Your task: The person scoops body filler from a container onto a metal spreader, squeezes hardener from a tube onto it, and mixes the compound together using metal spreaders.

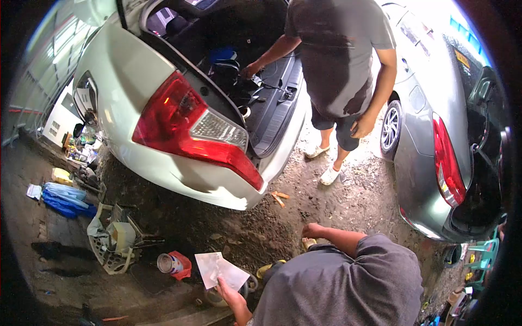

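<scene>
My left hand [230,296] is closed on pale sheets of paper [222,271], its thumb lying over their lower edge. The sheets fan apart above the ground. My right hand [311,231] hangs out in front of my grey shirt, fingers loosely curled, and nothing shows in it. Just below it is one of my yellowish shoes [308,243]. A tin can [167,263] on a red wrapping stands left of the sheets. Beneath the sheets is a round grey object, partly hidden.
A white car [201,185] stands ahead with its tailgate raised. Another person [340,60] reaches into its boot. A dark grey car [421,163] is at the right. A worn plastic chair [115,239] lies on the left, near blue cloths [65,201]. Orange strips [279,198] lie on the dirt.
</scene>
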Available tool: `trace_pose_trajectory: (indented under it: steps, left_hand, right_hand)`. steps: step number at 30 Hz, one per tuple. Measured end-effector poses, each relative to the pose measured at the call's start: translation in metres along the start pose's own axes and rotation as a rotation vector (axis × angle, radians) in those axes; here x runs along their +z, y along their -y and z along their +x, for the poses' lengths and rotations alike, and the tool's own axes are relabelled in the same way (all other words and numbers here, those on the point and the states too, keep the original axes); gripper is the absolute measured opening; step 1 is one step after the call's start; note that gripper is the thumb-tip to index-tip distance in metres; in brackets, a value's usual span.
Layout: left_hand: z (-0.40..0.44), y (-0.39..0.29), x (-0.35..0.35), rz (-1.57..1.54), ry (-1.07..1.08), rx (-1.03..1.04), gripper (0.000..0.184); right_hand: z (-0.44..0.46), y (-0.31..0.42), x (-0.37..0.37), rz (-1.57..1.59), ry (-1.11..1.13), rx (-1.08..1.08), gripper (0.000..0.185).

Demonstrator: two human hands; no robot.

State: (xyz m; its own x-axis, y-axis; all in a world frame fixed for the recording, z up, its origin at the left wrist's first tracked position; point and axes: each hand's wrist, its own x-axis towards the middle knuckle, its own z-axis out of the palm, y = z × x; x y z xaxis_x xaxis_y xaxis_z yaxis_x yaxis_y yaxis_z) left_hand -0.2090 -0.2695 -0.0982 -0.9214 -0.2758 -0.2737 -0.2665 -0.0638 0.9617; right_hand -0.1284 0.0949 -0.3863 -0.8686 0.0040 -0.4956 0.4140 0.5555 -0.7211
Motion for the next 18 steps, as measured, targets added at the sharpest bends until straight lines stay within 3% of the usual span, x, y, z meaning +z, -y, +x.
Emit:
trace_pose_trajectory:
  steps: [2,6,9,12,15,18]
  left_hand:
    - [-0.008,-0.001,0.005,-0.014,0.006,-0.005,0.061]
    - [-0.012,-0.006,0.019,-0.039,0.064,0.063,0.059]
    - [-0.009,-0.019,0.031,-0.029,0.084,0.076,0.058]
    - [-0.009,-0.028,0.047,-0.067,0.092,0.061,0.061]
    - [-0.018,-0.032,0.057,-0.09,0.035,0.048,0.063]
    - [-0.029,-0.03,0.06,-0.084,0.018,0.009,0.067]
  right_hand:
    - [0.017,-0.074,0.029,-0.125,-0.034,0.013,0.04]
    - [-0.046,-0.07,0.001,-0.076,-0.047,0.317,0.035]
    - [-0.073,-0.085,0.008,-0.062,-0.092,0.423,0.037]
    - [-0.07,-0.146,0.051,-0.093,-0.014,0.408,0.039]
    - [-0.085,-0.124,0.04,-0.072,0.065,0.464,0.042]
    - [-0.065,-0.14,0.036,-0.133,0.137,0.327,0.041]
